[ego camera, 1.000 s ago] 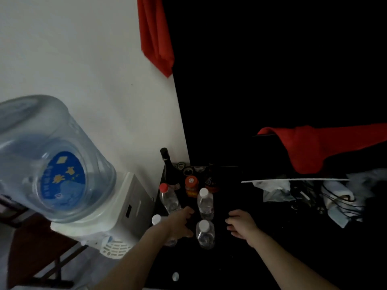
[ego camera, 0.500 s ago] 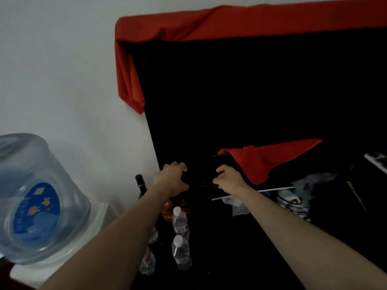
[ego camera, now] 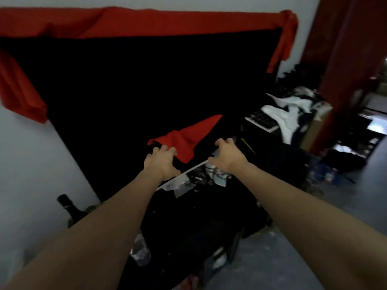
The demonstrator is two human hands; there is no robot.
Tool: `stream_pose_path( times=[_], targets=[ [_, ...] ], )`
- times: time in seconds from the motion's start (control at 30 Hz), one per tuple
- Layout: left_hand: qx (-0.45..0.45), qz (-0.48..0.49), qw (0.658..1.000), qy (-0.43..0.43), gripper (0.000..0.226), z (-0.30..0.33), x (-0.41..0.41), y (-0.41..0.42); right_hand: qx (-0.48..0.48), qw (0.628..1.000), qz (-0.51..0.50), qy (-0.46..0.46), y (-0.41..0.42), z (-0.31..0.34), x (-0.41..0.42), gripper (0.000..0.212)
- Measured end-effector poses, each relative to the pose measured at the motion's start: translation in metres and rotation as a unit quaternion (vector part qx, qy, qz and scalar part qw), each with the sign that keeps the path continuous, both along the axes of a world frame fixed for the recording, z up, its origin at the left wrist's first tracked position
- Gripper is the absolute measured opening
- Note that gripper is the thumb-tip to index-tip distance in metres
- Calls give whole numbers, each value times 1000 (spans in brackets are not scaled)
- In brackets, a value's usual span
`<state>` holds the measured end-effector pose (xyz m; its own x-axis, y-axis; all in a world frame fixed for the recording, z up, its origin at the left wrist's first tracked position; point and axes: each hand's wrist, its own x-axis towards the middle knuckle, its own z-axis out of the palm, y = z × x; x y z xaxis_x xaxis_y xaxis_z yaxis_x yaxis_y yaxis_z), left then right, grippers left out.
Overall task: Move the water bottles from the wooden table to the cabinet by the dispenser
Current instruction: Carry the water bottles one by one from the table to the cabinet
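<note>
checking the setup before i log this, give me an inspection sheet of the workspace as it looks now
surface: dark cabinet top, dim, little detail visible
job's things: one clear water bottle partly hidden behind the left forearm; no bottle in either hand
clutter: dark glass bottle by the wall; crumpled plastic and paper; pile of white cloth further right
hands: left hand grips the red cloth; right hand has fingers curled on a dark edge beside it
cables: tangle of dark cords under the right hand
surroundings: white wall, black backdrop with red drape, grey floor
</note>
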<state>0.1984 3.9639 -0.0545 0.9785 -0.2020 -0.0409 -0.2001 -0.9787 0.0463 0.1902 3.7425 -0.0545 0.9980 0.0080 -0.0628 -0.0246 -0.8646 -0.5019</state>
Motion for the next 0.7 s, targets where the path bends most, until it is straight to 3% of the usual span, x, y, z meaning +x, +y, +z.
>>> stream_pose_path(
  times=[0.27, 0.5, 0.7],
  targets=[
    [8, -154, 986, 58, 51, 5, -37, -106, -88, 979, -177, 56, -106, -4, -119, 61],
    [-7, -262, 965, 24, 50, 23, -100, -236, -129, 935, -329, -20, -198, 19, -232, 44],
    [0, -369, 929, 28, 44, 36, -180, -344, -155, 888, -432, -32, -273, 35, -349, 46]
  ],
)
